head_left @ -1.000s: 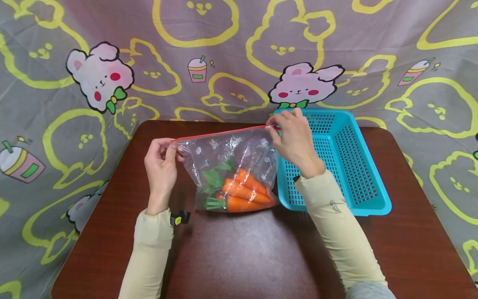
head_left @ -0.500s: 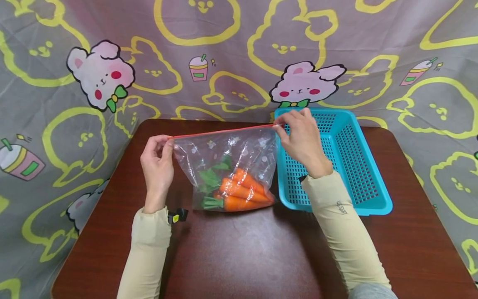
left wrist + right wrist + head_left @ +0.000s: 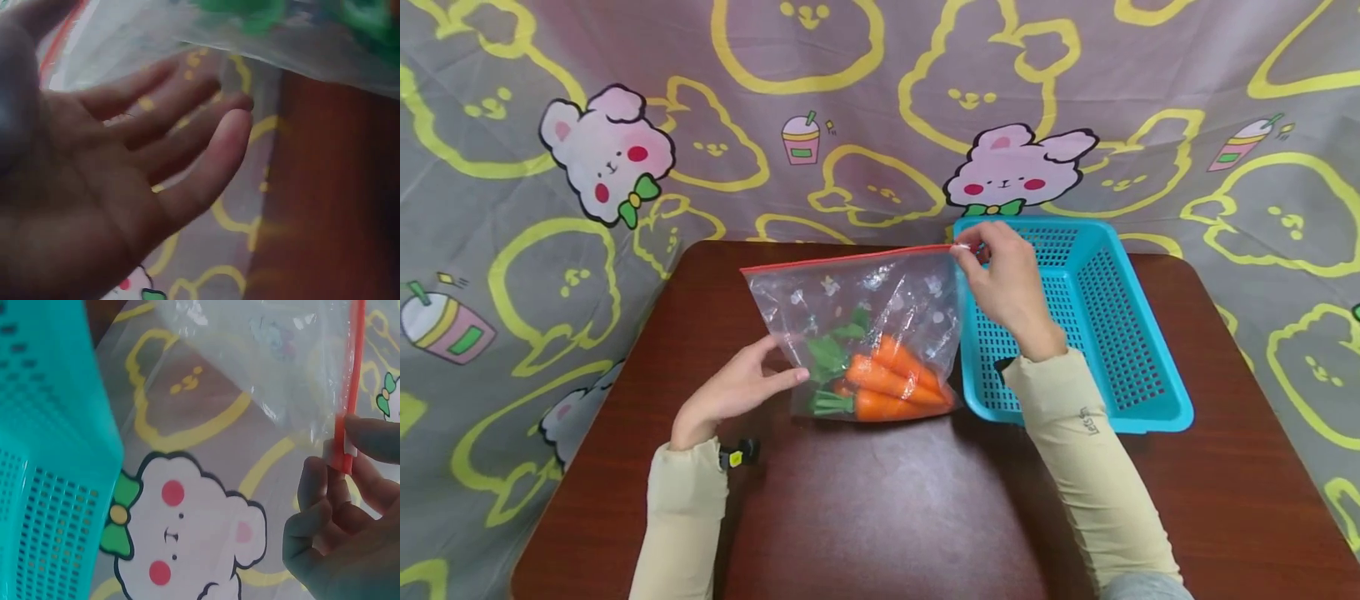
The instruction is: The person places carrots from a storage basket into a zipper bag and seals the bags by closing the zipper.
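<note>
Here, on the dark brown table [image 3: 880, 508], a clear zip bag [image 3: 857, 308] standing upright near the middle, red seal strip [image 3: 850, 258] along its top, three orange toy carrots [image 3: 887, 385] with green tops lying in its bottom. Left of the bag, low beside its lower corner: left hand [image 3: 733, 392], palm turned inward, fingers [image 3: 187, 125] straight and loosely spread, fingertips just at the plastic, gripping nothing. At the bag's upper right corner: right hand [image 3: 1011, 279], thumb and fingers [image 3: 325, 481] pinching the end of the red strip and holding the bag up. Just right of the bag, touching or nearly touching its side: a turquoise perforated basket [image 3: 1142, 367]. Behind the bag: a grey cloth backdrop [image 3: 865, 100] printed with rabbits and yellow outlines.
</note>
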Tool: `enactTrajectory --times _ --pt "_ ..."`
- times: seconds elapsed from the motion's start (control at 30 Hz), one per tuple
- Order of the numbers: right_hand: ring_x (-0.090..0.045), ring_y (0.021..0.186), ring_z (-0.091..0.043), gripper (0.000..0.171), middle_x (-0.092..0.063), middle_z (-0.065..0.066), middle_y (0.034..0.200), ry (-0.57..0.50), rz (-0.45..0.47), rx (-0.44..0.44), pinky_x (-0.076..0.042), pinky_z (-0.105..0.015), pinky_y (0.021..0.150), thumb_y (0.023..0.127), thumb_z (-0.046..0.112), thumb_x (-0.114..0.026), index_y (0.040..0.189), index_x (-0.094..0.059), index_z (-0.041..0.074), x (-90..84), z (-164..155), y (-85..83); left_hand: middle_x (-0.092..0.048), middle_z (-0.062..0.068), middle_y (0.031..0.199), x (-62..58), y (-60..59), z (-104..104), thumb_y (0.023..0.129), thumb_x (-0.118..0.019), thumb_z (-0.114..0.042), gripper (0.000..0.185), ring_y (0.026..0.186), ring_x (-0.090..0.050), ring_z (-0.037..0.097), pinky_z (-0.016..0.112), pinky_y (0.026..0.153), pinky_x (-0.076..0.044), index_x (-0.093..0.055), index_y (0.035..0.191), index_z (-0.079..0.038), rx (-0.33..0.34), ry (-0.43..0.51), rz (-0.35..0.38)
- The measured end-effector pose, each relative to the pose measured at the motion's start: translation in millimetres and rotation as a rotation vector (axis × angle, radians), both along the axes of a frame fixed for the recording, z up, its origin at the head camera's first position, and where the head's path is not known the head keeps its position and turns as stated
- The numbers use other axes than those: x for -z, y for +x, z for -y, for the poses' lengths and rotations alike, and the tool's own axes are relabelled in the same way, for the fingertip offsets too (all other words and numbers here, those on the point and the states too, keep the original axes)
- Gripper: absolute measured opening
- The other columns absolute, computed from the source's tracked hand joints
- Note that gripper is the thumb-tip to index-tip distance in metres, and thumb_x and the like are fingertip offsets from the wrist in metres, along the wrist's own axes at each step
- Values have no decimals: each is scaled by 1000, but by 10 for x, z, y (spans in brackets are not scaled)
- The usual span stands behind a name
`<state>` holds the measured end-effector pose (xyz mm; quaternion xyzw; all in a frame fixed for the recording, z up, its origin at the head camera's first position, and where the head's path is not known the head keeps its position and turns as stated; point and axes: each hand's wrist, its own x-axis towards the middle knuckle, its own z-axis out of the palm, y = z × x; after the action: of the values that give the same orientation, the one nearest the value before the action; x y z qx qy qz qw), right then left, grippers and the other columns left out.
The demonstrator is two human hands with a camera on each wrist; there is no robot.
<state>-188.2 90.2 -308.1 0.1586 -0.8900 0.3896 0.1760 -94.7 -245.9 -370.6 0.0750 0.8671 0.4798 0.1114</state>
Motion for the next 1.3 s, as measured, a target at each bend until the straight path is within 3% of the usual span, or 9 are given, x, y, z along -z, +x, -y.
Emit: enactTrajectory --times 0.17,0.37,0.57,0.67,0.83,1.0,1.17,1.23,1.3 --pt "-57 94 -27 34 -60 -14 115 -120 103 25 -44 -34 74 95 24 -62 121 -59 2 -29 47 45 -62 8 125 90 42 15 90 -69 -30 42 111 -60 24 45 97 -48 -58 127 -14 1 -12 -40" --pt "-48 124 -29 70 -32 -17 148 -265 471 23 -49 -43 95 96 31 -56 150 -23 1 14 234 274 -68 7 109 108 103 96 90 -69 -20 27 97 -62 8 23 86 -49 -64 113 -8 -130 46 -164" --pt "-63 103 -29 48 -55 -20 125 -629 512 -57 -54 -40 86 96 18 -56 137 -37 0 233 583 556 -69 -9 86 101 154 189 90 -67 -8 18 77 -69 6 20 70 -55 -62 104 1 -269 227 -245" --pt "-62 106 -28 52 -60 -19 122 -703 557 -43 -52 -41 89 96 24 -58 138 -37 4 378 697 702 -71 -8 81 77 179 224 90 -65 -3 9 71 -70 8 23 65 -57 -61 98 -2 -327 350 -246" --pt "-55 119 -28 64 -55 -16 131 -509 652 -97 -43 -45 103 94 47 -56 142 -38 7 713 793 892 -70 -7 77 60 198 271 89 -64 0 10 62 -66 5 23 57 -56 -59 94 -8 -440 477 -225" --pt "-57 116 -24 60 -57 -13 129 -236 662 -215 -45 -43 100 95 46 -55 140 -41 8 995 836 921 -68 -11 73 58 156 246 92 -64 -9 8 57 -63 4 22 51 -54 -58 96 -9 -532 385 -147" --pt "-65 88 -20 33 -70 -9 99 -296 580 -129 -49 -34 80 98 29 -52 124 -55 8 1073 810 862 -68 -7 73 55 81 186 94 -61 -15 20 54 -60 3 21 50 -52 -54 109 -3 -580 342 -73" --pt "-64 85 -22 30 -71 -9 93 -337 555 -50 -47 -34 79 99 29 -49 118 -58 8 1078 791 827 -71 3 91 59 45 178 96 -59 -22 41 66 -68 11 24 62 -56 -45 129 -1 -539 296 -21" --pt "-63 93 -23 35 -70 -11 102 -354 560 27 -47 -37 84 100 32 -47 121 -56 6 1088 771 796 -64 16 120 76 13 177 97 -57 -31 64 95 -70 21 32 84 -56 -27 146 -2 -477 193 38"
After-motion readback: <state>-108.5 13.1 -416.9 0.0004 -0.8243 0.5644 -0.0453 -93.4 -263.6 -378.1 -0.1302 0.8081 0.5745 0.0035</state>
